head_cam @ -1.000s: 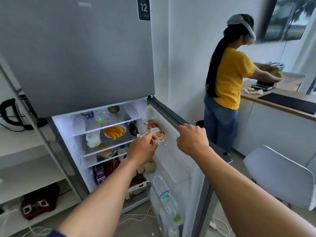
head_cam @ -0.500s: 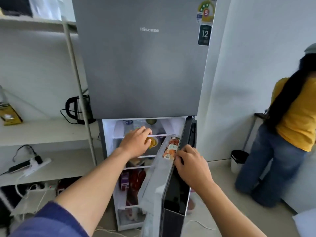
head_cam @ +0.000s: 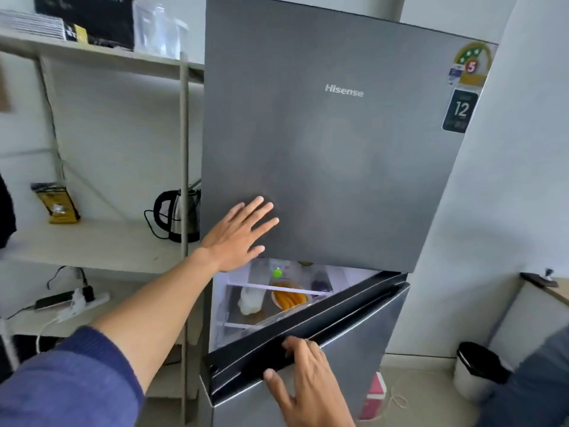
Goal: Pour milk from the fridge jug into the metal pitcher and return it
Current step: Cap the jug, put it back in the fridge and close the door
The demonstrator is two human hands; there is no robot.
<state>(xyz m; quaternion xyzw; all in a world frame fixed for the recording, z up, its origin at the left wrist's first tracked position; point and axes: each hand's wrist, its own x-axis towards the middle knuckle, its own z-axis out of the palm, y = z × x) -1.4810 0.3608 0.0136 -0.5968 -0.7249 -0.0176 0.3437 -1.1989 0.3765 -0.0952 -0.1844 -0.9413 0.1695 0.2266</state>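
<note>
- Head view: half a second ago the left hand was reaching in at the shelf. It is now laid flat on the grey upper door, fingers straight and spread, with nothing held.
- The lower door, swung wide a moment ago, has been brought most of the way shut. The right hand is pressed on its top edge, fingers laid over the black rim and thumb apart, and no clamped grip is seen.
- Through the remaining gap a white milk jug is seen standing on the lit shelf, just beside a dish of orange fruit. It is judged to be returned, so only the closing is left. The metal pitcher is not in view.
- "Hisense" is read on the upper door, a "5" on the star sticker, and "12" on the dark label below it. The smaller print cannot be read.
</note>
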